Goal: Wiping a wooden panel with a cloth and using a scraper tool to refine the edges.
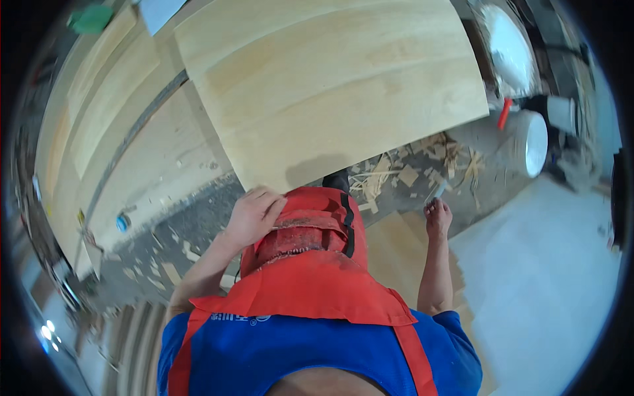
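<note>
one apron [304, 287], two hands [254, 214] [438, 216], largest board [330, 79]

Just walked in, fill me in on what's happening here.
A person in a red apron is at a large pale wooden board. Their left hand is at the board's near-left corner; whether it grips is unclear. The right hand, clear of the board, seems to pinch a small thin item, too blurred to identify. Wood scraps litter the floor.

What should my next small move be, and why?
Perhaps bring your right hand to the near edge of the wooden panel, since your left hand is at its near-left corner but the right is apart from it.
</note>
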A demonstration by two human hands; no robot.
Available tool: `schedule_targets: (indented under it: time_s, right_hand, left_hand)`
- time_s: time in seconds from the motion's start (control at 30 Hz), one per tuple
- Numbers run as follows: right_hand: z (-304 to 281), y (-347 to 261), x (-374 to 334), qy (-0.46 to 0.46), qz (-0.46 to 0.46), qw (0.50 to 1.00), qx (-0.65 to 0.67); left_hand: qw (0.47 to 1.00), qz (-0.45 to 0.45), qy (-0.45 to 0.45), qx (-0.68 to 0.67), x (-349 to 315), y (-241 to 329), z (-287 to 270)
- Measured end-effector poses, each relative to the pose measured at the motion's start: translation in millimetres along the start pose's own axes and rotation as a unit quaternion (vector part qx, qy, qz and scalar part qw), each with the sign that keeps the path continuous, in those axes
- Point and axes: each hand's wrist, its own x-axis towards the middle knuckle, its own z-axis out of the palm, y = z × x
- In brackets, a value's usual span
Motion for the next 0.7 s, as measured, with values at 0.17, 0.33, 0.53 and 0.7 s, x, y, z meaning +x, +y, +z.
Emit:
schedule_targets:
  time_s: [0.17,0.33,0.53,0.7]
  right_hand:
    - [22.7,99.1,-119.5,0.030,0.068,0.997,0.024]
    - [33.5,187.0,-240.8,0.117,0.116,0.985,0.042]
    - [43.1,248.0,-305.7,0.130,0.168,0.970,0.120]
    - [45.8,278.7,-306.1,0.116,0.176,0.965,0.156]
  left_hand:
    - [0.891,0.347,0.119,0.268,88.0,-2.3,-34.0]
    - [0.826,0.423,0.051,0.369,169.8,16.4,-12.4]
    - [0.794,0.390,0.083,0.459,228.1,47.5,19.2]
    - [0.773,0.383,0.102,0.495,242.5,57.2,17.5]
